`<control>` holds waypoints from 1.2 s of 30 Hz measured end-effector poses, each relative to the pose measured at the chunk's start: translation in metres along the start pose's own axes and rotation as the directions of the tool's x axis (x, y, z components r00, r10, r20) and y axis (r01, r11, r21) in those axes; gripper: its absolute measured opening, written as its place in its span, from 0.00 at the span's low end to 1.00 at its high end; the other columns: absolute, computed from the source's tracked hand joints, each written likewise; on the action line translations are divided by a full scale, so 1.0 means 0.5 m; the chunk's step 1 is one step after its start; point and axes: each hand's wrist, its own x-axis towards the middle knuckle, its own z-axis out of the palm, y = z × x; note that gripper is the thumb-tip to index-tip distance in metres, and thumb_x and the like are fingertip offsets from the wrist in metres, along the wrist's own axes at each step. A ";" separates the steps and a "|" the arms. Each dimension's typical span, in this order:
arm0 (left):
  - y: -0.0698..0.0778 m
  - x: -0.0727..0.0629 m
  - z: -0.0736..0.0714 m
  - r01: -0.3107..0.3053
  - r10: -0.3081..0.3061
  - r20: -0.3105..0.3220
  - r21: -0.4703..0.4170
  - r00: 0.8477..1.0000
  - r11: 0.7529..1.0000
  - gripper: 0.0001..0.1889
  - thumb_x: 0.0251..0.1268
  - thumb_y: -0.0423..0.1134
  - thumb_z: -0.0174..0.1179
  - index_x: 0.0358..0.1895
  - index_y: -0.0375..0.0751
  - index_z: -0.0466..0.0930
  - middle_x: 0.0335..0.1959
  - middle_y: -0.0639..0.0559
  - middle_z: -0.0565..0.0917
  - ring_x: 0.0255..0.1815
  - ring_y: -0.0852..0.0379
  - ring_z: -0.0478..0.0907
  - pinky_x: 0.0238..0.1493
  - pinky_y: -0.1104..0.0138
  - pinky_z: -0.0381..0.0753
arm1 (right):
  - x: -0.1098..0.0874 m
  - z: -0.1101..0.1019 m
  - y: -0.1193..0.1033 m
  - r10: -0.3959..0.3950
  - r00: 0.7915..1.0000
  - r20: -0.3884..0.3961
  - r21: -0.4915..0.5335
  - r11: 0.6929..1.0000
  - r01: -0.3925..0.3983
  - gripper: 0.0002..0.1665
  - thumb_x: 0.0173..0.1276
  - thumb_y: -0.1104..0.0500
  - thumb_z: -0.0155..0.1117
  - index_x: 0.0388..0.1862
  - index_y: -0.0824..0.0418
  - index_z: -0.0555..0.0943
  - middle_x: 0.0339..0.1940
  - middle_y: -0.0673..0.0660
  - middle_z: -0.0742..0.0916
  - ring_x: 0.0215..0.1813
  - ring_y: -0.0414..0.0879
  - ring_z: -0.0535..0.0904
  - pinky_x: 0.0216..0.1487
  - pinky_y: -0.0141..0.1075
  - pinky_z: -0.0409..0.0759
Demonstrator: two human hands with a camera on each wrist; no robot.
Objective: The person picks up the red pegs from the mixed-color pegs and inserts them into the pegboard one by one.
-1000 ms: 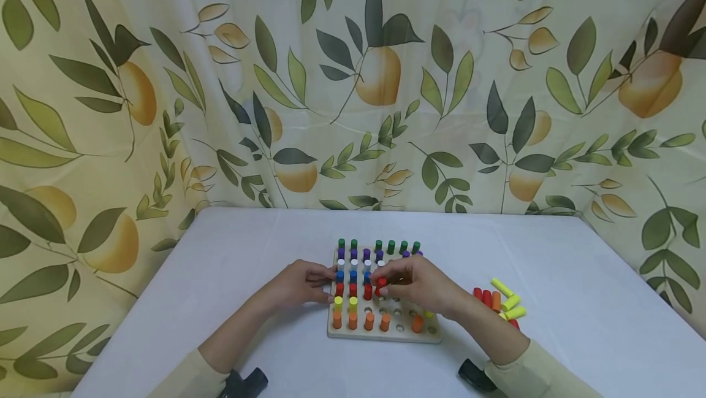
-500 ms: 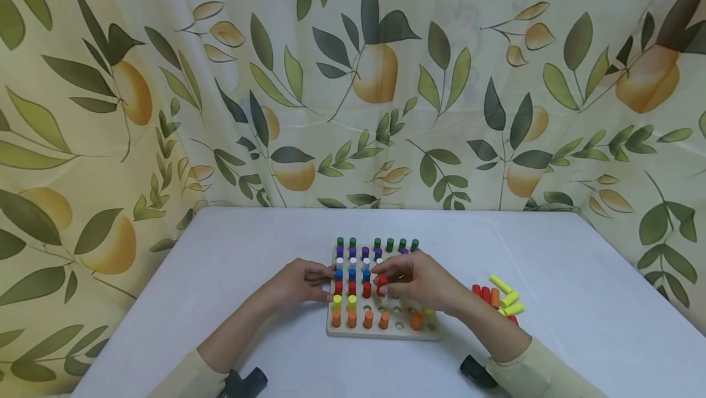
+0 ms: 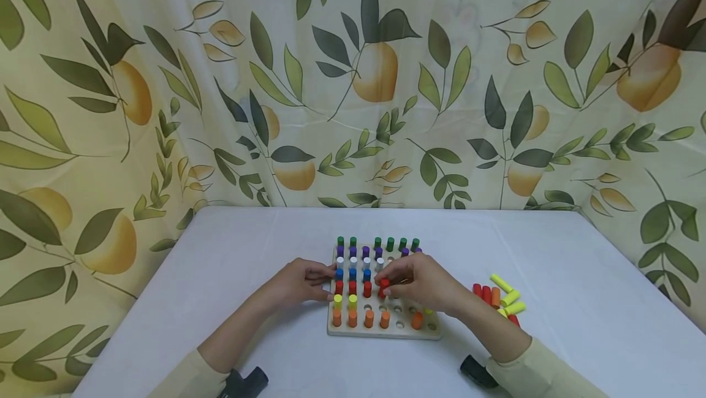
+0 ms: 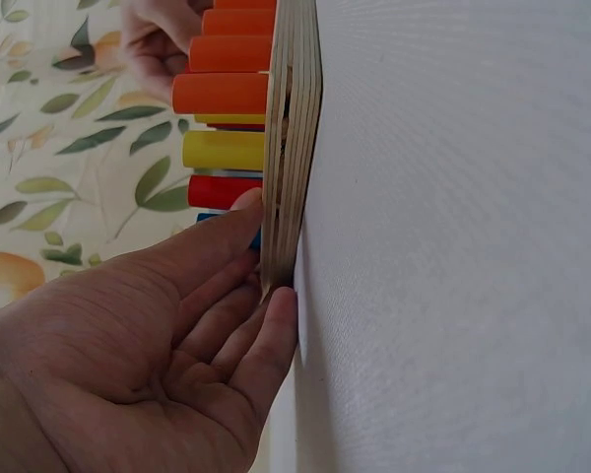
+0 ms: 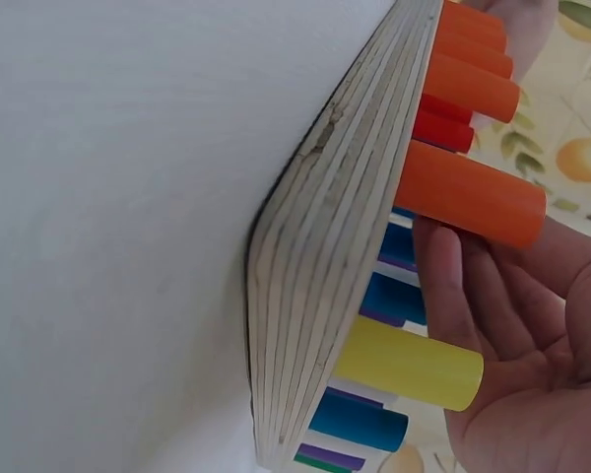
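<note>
A wooden pegboard [image 3: 361, 332] lies on the table, with colored pegs standing in rows. My right hand [image 3: 421, 283] reaches over its middle and pinches a red peg [image 3: 383, 288] upright between thumb and fingers, at the fourth place of the red row. In the right wrist view that peg is hidden behind an orange peg [image 5: 473, 192] and the fingers. At the board's left edge rests my left hand [image 3: 298, 283]. Its thumb touches the edge beside a red peg [image 4: 222, 191], and its other fingers lie along the side, the little finger low near the tabletop.
Loose pegs lie in a pile right of the board, among them a yellow peg [image 3: 501, 283], red ones and an orange peg [image 3: 496, 297]. Bare holes show in the board's front right area. A patterned curtain [image 3: 353, 110] hangs behind the white table [image 3: 265, 226].
My right hand has shifted very slightly right and down with the red peg between its fingers. The left hand has stayed at the board's edge.
</note>
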 end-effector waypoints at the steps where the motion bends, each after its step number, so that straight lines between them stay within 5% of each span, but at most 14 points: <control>1: 0.000 0.000 0.000 0.003 -0.003 0.000 -0.003 1.000 1.000 0.20 0.59 0.30 0.76 0.55 0.37 0.87 0.68 0.41 0.78 0.67 0.46 0.78 0.61 0.59 0.81 | 0.000 0.000 0.000 -0.001 1.000 0.001 0.000 1.000 0.001 0.13 0.69 0.68 0.71 0.50 0.57 0.90 0.46 0.50 0.90 0.48 0.48 0.85 0.54 0.40 0.86; 36: 0.004 0.000 0.000 0.016 -0.016 -0.002 0.001 1.000 1.000 0.20 0.59 0.30 0.76 0.56 0.36 0.87 0.67 0.41 0.79 0.66 0.47 0.79 0.60 0.59 0.81 | 0.005 0.010 0.008 0.005 1.000 -0.012 -0.045 0.999 -0.005 0.13 0.69 0.69 0.71 0.49 0.57 0.90 0.45 0.49 0.90 0.48 0.47 0.86 0.53 0.42 0.86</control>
